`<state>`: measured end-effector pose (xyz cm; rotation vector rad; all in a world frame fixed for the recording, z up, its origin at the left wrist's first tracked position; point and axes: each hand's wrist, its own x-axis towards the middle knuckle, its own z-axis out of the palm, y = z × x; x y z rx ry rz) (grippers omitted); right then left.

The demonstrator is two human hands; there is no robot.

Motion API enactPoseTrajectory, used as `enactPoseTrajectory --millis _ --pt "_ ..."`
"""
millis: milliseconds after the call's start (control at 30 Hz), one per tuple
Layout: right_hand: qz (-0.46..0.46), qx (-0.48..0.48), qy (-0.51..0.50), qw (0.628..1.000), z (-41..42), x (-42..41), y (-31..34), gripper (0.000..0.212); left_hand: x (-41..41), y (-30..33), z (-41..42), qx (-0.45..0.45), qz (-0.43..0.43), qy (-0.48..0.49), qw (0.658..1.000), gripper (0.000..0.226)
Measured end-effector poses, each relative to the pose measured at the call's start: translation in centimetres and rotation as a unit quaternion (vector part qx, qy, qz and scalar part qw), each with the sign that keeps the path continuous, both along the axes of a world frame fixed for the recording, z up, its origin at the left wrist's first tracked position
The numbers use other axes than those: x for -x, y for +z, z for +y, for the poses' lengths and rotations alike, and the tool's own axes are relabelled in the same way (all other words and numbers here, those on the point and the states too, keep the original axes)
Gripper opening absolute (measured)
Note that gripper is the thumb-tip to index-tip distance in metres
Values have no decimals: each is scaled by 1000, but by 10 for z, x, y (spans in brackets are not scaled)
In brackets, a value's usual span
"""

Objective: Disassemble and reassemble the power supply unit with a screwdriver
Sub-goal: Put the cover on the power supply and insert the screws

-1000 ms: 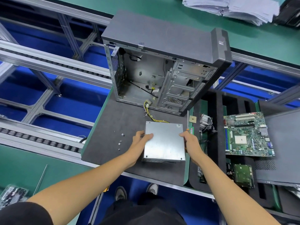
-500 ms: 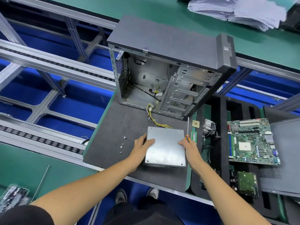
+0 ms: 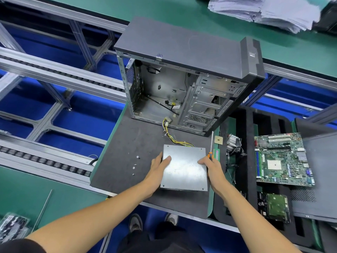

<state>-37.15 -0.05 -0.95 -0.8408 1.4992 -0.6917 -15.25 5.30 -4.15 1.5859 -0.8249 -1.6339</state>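
Both forearms reach up from the bottom of the frame to the power supply unit (image 3: 184, 167), which lies flat on the dark table (image 3: 127, 143) at centre, below the open computer case (image 3: 182, 84). The left hand (image 3: 157, 168) grips its left edge, thumb on top. The right hand (image 3: 213, 168) holds the right edge, its fingers also pinching the screwdriver (image 3: 211, 150), shaft pointing up.
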Motion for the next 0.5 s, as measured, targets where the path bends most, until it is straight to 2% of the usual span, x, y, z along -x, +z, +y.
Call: enactPoseTrajectory --millis 100,200,300,367,433,500 --pt "-1 -11 1 1000 -4 1 0 19 -3 -2 0 -9 -8 -12 1000 80" --pt "-11 -28 -8 1000 -6 2 -4 28 -4 -5 0 -8 -22 -29 999 77" --pt "-2 -37 -18 999 -8 3 -7 24 -6 -2 1 7 -44 -47 998 76" --pt "-7 -35 -24 999 -8 5 -10 32 -5 -3 -1 0 -45 -53 998 78" --pt "-14 -26 -29 999 -7 6 -13 41 -2 -5 -5 -5 -108 -27 994 89" --pt "-19 -19 -35 999 -7 6 -15 43 -2 4 -13 69 -217 8 974 89"
